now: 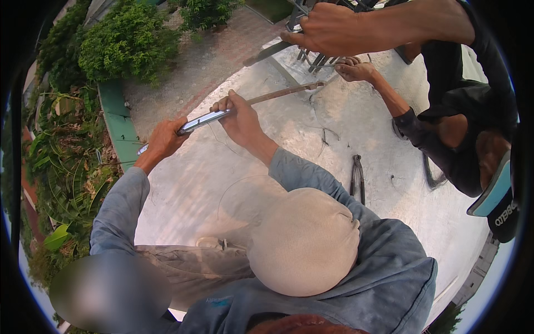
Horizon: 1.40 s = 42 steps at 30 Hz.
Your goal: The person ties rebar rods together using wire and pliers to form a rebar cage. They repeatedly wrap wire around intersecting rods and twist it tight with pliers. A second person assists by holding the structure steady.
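My left hand is closed around the silvery, shiny lower part of a long bar tool. Farther up the same tool, my right hand grips it where the silvery part meets a rusty brown bar. The bar slants up to the right and ends in a notch near dark metal rods. A co-worker's hand holds something thin beside these rods. Another hand of a co-worker reaches over them from the right. Black pincers lie on the pale surface, right of my right forearm.
The pale, smooth surface carries loose bits of wire. A co-worker in dark clothes sits at the right, with a teal-edged sandal in view. Beyond the left edge stand a green wall, a bush and leafy plants.
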### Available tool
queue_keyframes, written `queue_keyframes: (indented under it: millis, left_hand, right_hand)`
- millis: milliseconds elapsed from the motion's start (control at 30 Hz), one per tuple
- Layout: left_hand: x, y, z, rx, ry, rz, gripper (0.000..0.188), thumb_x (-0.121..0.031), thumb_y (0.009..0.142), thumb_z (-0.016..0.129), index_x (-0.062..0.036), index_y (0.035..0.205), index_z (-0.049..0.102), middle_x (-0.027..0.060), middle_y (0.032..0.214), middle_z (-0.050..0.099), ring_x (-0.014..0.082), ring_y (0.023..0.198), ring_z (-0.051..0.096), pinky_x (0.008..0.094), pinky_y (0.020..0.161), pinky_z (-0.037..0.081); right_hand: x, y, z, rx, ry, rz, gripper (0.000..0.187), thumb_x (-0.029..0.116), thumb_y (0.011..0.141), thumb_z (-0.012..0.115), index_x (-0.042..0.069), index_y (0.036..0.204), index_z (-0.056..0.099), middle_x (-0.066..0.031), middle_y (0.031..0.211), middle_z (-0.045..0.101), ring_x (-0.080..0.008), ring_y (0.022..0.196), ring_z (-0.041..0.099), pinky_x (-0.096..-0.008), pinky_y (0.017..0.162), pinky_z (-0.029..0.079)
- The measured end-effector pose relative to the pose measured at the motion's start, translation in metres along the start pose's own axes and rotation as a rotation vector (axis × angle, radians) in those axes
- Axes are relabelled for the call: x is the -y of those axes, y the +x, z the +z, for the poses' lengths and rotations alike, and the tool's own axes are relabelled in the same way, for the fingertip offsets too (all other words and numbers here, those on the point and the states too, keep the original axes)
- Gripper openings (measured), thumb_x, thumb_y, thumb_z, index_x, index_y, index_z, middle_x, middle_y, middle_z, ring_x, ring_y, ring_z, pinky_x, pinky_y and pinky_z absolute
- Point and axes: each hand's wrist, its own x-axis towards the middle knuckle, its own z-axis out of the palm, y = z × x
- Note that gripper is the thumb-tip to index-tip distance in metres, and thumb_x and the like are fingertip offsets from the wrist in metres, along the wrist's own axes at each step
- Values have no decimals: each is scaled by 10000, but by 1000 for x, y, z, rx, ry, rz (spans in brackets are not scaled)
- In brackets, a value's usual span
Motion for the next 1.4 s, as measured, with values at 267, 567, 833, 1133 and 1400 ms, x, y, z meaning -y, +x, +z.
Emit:
queue_keyframes:
  millis: [267,567,833,1133,1400]
  left_hand:
    - [59,-68,0,94,96,36,265,-284,885,803,-81,867,634,178,692,640,422,687,636,516,616,454]
    - [83,-99,3,9,-64,-144,226,-256,912,795,-67,909,671,189,669,612,404,627,582,476,594,437]
    - [112,-78,-13,-47,-64,-137,205,-224,931,776,-41,918,685,134,632,557,283,561,524,432,587,417]
    - [110,8,-59,35,-140,-232,235,-250,946,762,-22,999,738,55,652,547,176,610,515,403,630,436]
    - [63,53,-62,-101,73,-296,279,-384,923,753,-164,1087,798,85,739,696,278,712,677,447,717,519]
  right_hand:
    - [-78,-46,-15,-130,-177,371,197,340,1090,602,165,999,588,-21,1206,675,-158,1210,572,-428,1159,409]
    - [-104,-11,10,-130,-312,450,119,257,1078,605,149,1128,596,-18,1187,672,-153,1206,586,-410,1157,420]
    - [-113,33,35,-131,-411,394,191,271,1071,594,98,1038,669,-39,1088,678,-186,1039,605,-385,1021,481]
    - [-77,107,63,-213,-325,180,205,190,1073,593,0,1150,597,-128,1099,658,-251,1058,632,-476,1055,527]
    - [-57,112,69,-228,-247,-108,234,165,1084,585,63,1280,508,-114,1212,634,-238,1163,589,-473,1103,471]
